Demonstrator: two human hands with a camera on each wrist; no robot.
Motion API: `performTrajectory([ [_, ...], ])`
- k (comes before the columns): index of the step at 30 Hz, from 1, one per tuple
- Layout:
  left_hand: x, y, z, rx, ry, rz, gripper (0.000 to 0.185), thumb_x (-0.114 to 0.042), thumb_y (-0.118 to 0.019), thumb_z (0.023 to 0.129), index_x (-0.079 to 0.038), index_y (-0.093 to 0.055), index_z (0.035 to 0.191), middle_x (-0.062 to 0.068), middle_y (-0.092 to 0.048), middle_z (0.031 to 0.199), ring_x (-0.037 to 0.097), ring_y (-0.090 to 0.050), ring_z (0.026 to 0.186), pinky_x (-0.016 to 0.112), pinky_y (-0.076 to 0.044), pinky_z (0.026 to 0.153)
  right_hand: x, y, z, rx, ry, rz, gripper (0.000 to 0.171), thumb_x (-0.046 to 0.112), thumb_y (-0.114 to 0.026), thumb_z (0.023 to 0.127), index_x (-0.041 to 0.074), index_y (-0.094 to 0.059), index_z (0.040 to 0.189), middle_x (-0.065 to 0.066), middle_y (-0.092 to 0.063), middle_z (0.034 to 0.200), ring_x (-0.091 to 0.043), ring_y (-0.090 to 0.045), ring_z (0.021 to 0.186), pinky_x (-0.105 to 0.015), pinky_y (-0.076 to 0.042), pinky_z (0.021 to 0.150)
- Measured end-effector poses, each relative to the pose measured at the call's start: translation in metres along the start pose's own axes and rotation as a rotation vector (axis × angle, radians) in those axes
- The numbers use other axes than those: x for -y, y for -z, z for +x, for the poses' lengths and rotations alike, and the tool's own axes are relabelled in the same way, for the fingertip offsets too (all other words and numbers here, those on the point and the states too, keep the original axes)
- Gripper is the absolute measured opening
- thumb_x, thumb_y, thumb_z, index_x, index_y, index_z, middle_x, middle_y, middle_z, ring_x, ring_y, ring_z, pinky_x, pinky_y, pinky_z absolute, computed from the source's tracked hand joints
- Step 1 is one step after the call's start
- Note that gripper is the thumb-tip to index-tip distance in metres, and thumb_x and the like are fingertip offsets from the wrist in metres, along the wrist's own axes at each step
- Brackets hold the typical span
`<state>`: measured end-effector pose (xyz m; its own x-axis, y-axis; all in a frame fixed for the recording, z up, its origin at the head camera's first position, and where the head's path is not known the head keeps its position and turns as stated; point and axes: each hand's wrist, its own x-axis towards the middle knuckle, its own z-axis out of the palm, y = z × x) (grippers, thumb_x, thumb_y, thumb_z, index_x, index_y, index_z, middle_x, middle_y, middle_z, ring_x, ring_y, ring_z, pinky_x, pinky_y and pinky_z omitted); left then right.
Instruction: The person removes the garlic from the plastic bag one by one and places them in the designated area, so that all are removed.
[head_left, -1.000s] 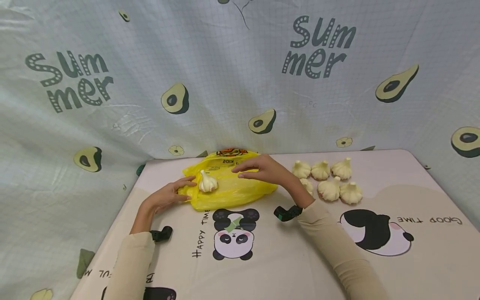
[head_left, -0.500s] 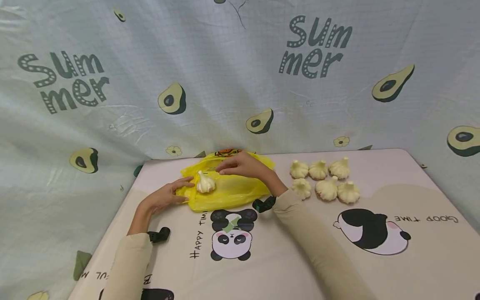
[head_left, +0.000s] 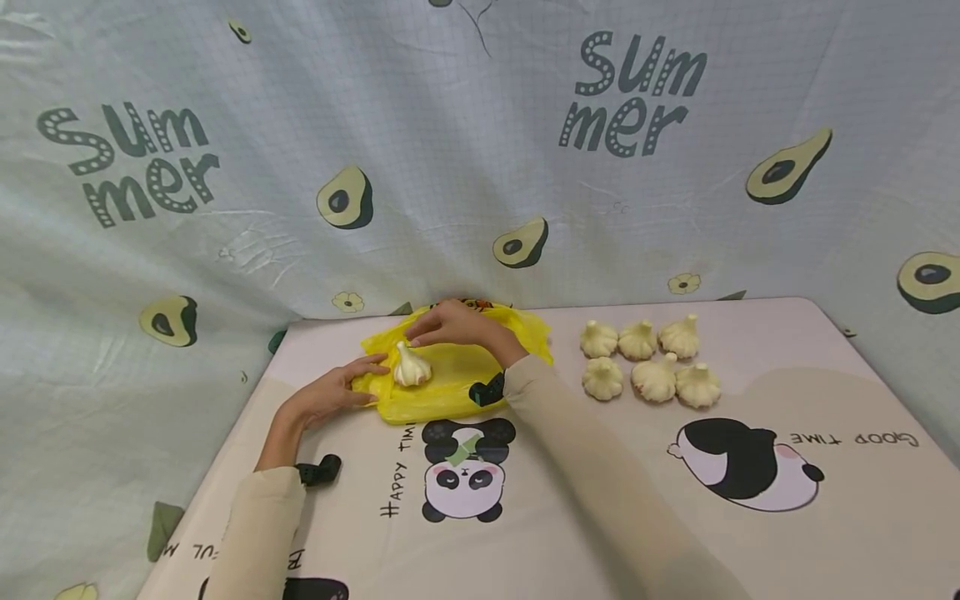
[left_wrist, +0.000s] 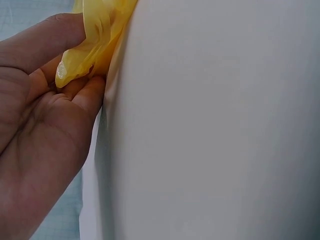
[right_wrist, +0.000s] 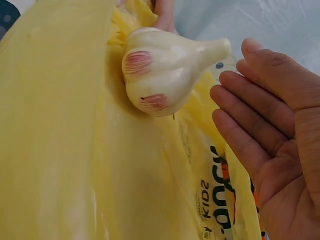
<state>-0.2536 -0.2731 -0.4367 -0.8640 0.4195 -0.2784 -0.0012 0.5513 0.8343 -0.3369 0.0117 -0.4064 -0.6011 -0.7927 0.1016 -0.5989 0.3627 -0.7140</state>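
The right hand [head_left: 453, 325], fingers straight and holding nothing, had been brought leftward across the yellow plastic bag [head_left: 450, 379] from near the six loose garlic bulbs [head_left: 651, 362] until it lay just beside the garlic bulb [head_left: 412, 367] resting on the bag. The bag's left edge was still pinched by the left hand [head_left: 333, 392] against the surface [head_left: 600, 500]. A grasp of that bulb seemed imminent.
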Motion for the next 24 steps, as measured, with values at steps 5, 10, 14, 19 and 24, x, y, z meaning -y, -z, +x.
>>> performTrajectory([
  [5,-0.001,0.0,-0.001,-0.003,0.002,-0.002,0.054,-0.004,-0.069,0.093,-0.005,-0.055,0.145,0.008,-0.021,0.169,0.04,0.001,0.156,0.065,-0.006,0.122,0.0,-0.007,0.008,0.027,-0.026,0.023,0.037,0.028,-0.069,0.098,0.01,-0.07,0.131,-0.003,-0.073,0.125,-0.012,-0.067,0.113,-0.021,-0.051,0.097],
  [10,0.0,0.0,0.0,-0.002,-0.004,0.015,0.054,-0.005,-0.069,0.093,-0.006,-0.055,0.145,0.008,-0.021,0.169,0.04,0.0,0.156,0.064,-0.008,0.122,-0.002,-0.013,0.011,0.042,-0.072,0.045,0.038,0.029,-0.068,0.098,0.013,-0.069,0.133,-0.001,-0.072,0.125,-0.012,-0.066,0.112,-0.023,-0.051,0.098],
  [14,0.001,0.0,0.001,0.002,-0.013,0.017,0.054,-0.005,-0.069,0.093,-0.005,-0.055,0.145,0.009,-0.021,0.169,0.039,0.001,0.156,0.063,-0.008,0.122,-0.003,-0.016,0.014,0.04,-0.063,0.054,0.037,0.027,-0.068,0.099,0.013,-0.069,0.133,-0.003,-0.071,0.126,-0.014,-0.066,0.114,-0.024,-0.051,0.099],
  [19,0.001,0.001,0.001,0.012,-0.036,0.01,0.053,-0.003,-0.068,0.093,-0.002,-0.054,0.145,0.011,-0.021,0.169,0.039,0.001,0.156,0.063,-0.008,0.122,-0.003,-0.016,0.017,0.041,-0.047,0.093,0.031,0.02,-0.068,0.099,0.012,-0.071,0.129,-0.005,-0.071,0.125,-0.015,-0.067,0.113,-0.024,-0.052,0.098],
  [24,0.002,0.003,0.001,0.011,-0.034,0.008,0.054,-0.003,-0.068,0.093,-0.002,-0.054,0.145,0.011,-0.021,0.169,0.039,0.002,0.156,0.063,-0.008,0.122,-0.004,-0.016,0.019,0.054,-0.028,0.114,0.031,0.018,-0.071,0.097,0.008,-0.072,0.126,-0.004,-0.073,0.119,-0.012,-0.067,0.105,-0.022,-0.052,0.094],
])
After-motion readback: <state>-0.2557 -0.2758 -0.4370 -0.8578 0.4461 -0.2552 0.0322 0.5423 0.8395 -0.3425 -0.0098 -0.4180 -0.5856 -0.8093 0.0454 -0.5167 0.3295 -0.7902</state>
